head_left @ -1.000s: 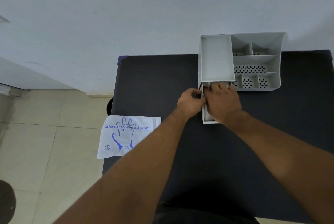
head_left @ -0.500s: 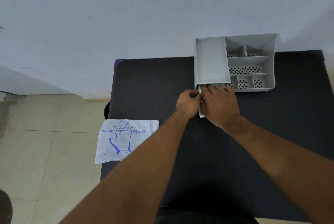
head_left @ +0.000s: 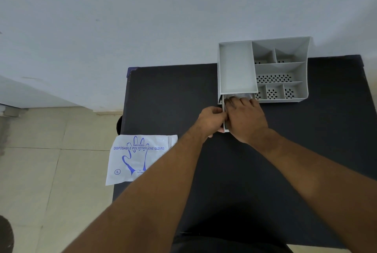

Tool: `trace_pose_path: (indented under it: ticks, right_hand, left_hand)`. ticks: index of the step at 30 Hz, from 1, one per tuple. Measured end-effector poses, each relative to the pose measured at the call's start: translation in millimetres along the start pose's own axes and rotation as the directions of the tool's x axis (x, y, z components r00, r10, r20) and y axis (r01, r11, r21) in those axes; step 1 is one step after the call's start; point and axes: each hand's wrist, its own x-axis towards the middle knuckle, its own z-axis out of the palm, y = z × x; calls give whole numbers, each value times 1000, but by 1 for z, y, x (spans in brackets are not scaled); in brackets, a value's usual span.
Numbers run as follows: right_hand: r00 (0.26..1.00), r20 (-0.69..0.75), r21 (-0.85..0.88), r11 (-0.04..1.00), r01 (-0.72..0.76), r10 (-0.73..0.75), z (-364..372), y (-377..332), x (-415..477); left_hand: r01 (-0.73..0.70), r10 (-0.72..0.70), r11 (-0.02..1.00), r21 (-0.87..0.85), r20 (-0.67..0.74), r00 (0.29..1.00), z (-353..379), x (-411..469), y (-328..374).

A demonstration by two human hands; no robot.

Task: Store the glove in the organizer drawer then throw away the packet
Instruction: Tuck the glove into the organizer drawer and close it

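Observation:
A grey desk organizer (head_left: 236,69) with several compartments stands at the table's far side against the wall. Its small drawer (head_left: 224,124) is pulled out toward me. My right hand (head_left: 245,119) lies flat over the drawer, fingers pressing a crumpled clear glove (head_left: 242,95) into it. My left hand (head_left: 211,119) grips the drawer's left wall from outside. The white glove packet (head_left: 138,157), printed with a blue hand outline, lies flat at the table's left edge and hangs over it.
The black table (head_left: 173,93) runs from the white wall toward me. Beige floor tiles (head_left: 51,160) lie to the left. A dark round object (head_left: 118,125) sits below the table's left edge.
The hands stay on the drawer; my right hand has shifted slightly, fingers still inside. The drawer looks pushed in a little compared with a second ago. The camera has moved slightly.

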Motion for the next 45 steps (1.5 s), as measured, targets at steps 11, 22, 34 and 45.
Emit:
trace_pose_path:
  ticks: [11, 22, 34, 45]
  right_hand:
    - [993, -39, 58, 993, -105, 108, 5, 0, -12]
    - [995, -13, 134, 987, -91, 94, 2, 1, -15]
    - [993, 102, 67, 996, -65, 58, 3, -4, -9]
    - [993, -82, 142, 987, -75, 88, 0, -4, -9]
  left_hand:
    - [-108, 95, 982, -155, -87, 992, 7, 5, -11]
    - [-38, 26, 976, -216, -59, 998, 3, 1, -15]
    - [31, -18, 966, -257, 51, 999, 0, 2, -25]
    - [-46, 31, 944, -328, -51, 998, 3, 4, -24]
